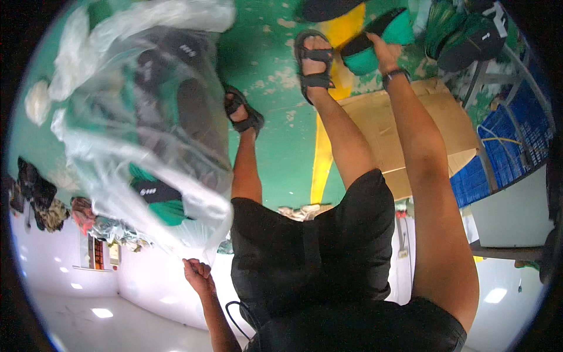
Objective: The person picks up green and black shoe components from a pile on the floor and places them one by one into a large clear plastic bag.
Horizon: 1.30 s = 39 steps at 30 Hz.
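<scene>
So my left hand [198, 276] is closed up tight, fingers curled in and pinching the near edge of a big, clear, wrinkly plastic bag [143, 157]. The bag is stretched out on my left, bulky and full, reaching forward past my left foot. You can see through the film to a bunch of black and green rounded pieces [157, 191], some with little white marks on the black part. The film's hazy, so honestly I can't tell how many are in there.

My right hand [388, 54] is way out in front on the other side, gripping a curved green-and-black piece [360, 61] by its edge, thumb over the dark side. Can't really see what the fingertips underneath are doing. That piece is outside the bag, just past my right foot.

Just right of it there's a green and black pile [469, 44], kinda blurry. Nearer to me, under my right forearm, sits an open brown cardboard box [437, 120], with a blue plastic mesh crate [498, 155] to the right of that. I'm in black strappy sandals [315, 56], feet apart on a scuffed green floor [281, 126] with a yellow stripe [322, 167] running between my legs.
</scene>
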Each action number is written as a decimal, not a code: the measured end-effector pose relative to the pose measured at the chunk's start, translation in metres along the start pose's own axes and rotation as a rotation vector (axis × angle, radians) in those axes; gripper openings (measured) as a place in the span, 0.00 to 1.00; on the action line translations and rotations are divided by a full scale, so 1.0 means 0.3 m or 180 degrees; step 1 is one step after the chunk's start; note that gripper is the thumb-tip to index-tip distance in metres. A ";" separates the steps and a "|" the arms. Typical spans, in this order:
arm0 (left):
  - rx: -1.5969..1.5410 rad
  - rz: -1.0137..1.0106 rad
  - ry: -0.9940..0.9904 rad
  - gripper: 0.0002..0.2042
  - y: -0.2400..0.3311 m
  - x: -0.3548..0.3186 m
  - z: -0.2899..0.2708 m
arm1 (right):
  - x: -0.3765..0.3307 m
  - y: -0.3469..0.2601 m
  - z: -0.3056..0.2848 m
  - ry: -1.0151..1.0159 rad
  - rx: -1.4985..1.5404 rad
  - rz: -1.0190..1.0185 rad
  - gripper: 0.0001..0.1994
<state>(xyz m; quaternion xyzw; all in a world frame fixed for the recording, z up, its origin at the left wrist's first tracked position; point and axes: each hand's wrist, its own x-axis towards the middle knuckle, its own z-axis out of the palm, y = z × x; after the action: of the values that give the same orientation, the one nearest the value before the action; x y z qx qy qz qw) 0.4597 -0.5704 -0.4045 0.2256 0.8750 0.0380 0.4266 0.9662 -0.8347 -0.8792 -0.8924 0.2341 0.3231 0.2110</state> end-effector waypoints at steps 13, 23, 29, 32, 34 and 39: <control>-0.1614 0.0706 -0.0878 0.21 -0.030 0.107 -0.383 | -1.463 -0.413 -0.504 -0.2355 0.1911 -0.1171 0.29; -0.2000 0.0630 -0.1784 0.25 -0.038 0.119 -0.382 | -2.110 -0.367 -0.038 -0.4493 0.1072 -0.1160 0.39; -0.1925 0.0528 -0.1743 0.24 -0.080 0.151 -0.424 | -2.277 -0.289 -0.114 -0.4082 0.0214 -0.2571 0.51; -0.1986 0.0692 -0.1837 0.24 -0.069 0.142 -0.406 | -2.282 -0.248 -0.110 -0.3947 -0.0485 -0.2812 0.52; -0.2096 0.0632 -0.1846 0.23 -0.069 0.139 -0.393 | -2.264 -0.223 -0.063 -0.4098 -0.0645 -0.2630 0.51; -0.2056 0.0543 -0.1839 0.25 -0.084 0.147 -0.417 | -2.200 -0.294 0.107 -0.4158 -0.0251 -0.2306 0.47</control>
<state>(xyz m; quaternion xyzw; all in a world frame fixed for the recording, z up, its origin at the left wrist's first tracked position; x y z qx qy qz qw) 0.3314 -0.5584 -0.3642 0.1535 0.6413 0.2800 0.6977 0.5498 -0.5613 -0.4360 -0.5470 -0.2592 0.7057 0.3681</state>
